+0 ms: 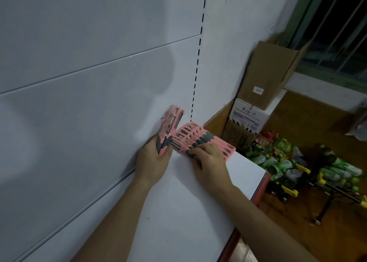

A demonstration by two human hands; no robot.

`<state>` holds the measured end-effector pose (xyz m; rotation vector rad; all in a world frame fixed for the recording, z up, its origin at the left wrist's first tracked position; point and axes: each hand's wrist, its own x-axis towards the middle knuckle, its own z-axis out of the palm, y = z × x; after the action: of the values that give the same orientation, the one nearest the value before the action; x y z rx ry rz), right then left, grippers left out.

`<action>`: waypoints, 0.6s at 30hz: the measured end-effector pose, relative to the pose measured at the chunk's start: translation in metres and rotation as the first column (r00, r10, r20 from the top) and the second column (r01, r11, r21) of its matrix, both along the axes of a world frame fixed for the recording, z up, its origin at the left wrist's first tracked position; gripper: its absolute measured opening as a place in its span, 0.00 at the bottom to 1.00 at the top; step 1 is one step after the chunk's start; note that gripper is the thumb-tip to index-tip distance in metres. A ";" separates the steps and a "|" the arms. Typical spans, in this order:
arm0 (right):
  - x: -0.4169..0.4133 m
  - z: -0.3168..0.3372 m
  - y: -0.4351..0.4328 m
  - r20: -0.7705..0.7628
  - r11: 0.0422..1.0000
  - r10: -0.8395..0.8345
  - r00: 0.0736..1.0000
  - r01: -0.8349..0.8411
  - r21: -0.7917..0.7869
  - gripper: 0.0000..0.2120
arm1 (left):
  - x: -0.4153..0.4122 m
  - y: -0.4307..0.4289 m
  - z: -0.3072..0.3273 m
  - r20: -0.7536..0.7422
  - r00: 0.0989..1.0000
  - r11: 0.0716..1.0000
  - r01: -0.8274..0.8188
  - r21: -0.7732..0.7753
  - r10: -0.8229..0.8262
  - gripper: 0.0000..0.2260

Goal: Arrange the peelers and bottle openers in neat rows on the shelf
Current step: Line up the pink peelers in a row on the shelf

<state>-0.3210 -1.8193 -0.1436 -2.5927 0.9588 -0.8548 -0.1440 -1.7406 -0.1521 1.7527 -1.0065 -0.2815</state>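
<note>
The left hand [153,162] has its grip clamped on a bundle of pink peelers [171,125] (grey handles down) against the back panel [79,102], while the right hand [210,163], grip apart, presses the row of peelers [198,137] lying at the far end of the white shelf [178,212]

A tall open cardboard box [266,73] leans on the white wall; just below it a white printed carton [248,114], to its right a barred window [337,23], lower right green bottles [278,154] on wooden floor [309,122]
</note>
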 end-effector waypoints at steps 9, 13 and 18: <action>-0.001 0.003 0.003 -0.009 0.999 0.009 1.000 -0.009 -0.047 0.10 | 0.002 0.001 -0.002 -0.052 0.999 0.999 0.009 -0.041 -0.011 0.06; 0.002 0.015 0.005 0.137 1.000 0.009 0.991 -0.006 -0.019 0.07 | -0.002 0.006 0.004 -0.251 0.961 0.989 0.093 -0.116 -0.119 0.08; 0.015 0.039 0.017 0.466 0.818 0.011 0.885 -0.276 0.505 0.03 | -0.013 0.011 0.010 -0.464 0.805 0.929 0.308 -0.204 -0.369 0.14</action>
<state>-0.3056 -1.8026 -0.1043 -1.8269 0.7179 -0.9012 -0.1574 -1.7298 -0.1422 1.2800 -0.9226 -0.8426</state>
